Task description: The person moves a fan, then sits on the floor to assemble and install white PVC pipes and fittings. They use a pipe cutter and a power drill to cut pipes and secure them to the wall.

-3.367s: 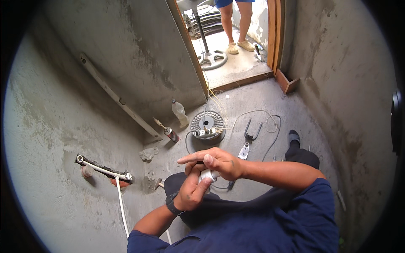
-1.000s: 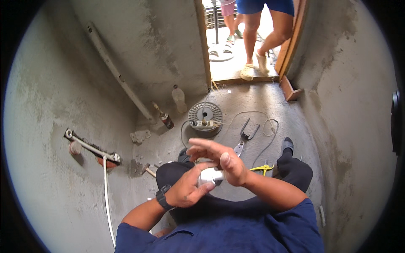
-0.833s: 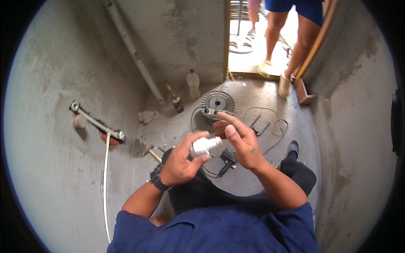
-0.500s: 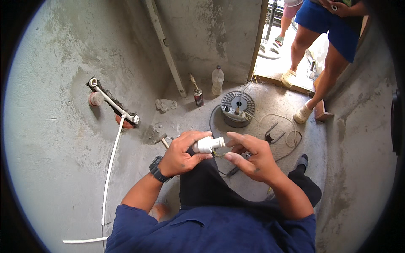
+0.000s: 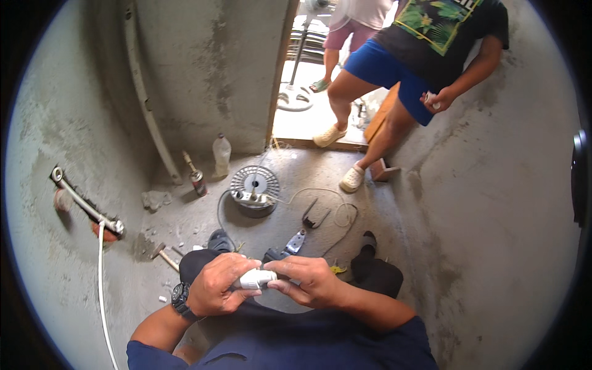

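- White fitting (image 5: 251, 281) sits between both hands.
- Left hand (image 5: 216, 285): grip closed around its wide body; right hand (image 5: 309, 281): grip pinching the narrow end.
- Likely light, stiff; wide body seems surest.

Pale lettering (image 5: 468, 4) on a co-worker's dark shirt (image 5: 453, 58), cut by the upper edge, only partly legible

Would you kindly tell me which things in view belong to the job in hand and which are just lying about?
In hand:
white plastic pipe fitting, gripped by the left hand, with the right hand at its narrow end

Seemingly just lying or standing about:
hammer
clear plastic bottle
red-and-black can
long pale bar against the wall
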The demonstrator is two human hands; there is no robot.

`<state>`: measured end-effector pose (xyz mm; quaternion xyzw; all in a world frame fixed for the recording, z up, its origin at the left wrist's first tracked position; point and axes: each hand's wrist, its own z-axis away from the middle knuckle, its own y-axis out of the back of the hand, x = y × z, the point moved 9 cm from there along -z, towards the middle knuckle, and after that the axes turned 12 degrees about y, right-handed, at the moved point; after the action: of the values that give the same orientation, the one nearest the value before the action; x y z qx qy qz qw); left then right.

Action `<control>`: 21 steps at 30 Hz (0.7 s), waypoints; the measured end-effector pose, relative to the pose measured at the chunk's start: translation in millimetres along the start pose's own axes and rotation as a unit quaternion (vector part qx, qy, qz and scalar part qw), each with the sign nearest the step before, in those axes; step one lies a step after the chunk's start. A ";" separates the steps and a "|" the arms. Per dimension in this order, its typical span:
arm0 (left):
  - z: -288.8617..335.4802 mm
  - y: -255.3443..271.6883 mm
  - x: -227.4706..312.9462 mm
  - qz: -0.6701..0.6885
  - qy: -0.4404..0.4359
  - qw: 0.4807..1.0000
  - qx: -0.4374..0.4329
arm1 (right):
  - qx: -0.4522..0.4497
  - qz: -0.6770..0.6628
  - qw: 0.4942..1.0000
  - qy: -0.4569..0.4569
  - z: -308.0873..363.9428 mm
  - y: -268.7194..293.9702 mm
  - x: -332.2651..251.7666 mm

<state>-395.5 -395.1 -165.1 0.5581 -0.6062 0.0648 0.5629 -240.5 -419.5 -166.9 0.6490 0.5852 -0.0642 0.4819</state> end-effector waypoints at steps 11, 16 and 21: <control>-8.1 -34.6 8.3 0.002 -0.009 0.999 -0.043 | 0.048 -0.044 0.997 -0.039 41.3 8.3 4.7; -3.1 -33.3 12.0 -0.010 -0.010 0.999 -0.049 | 0.050 -0.068 0.996 -0.025 42.0 2.7 4.6; 0.5 -30.2 10.1 -0.018 0.003 0.999 -0.041 | 0.066 -0.085 0.994 -0.006 39.1 0.8 3.5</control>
<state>-370.6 -412.6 -174.2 0.5454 -0.5961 0.0316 0.5884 -220.0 -444.3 -189.4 0.6271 0.6298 -0.1475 0.4340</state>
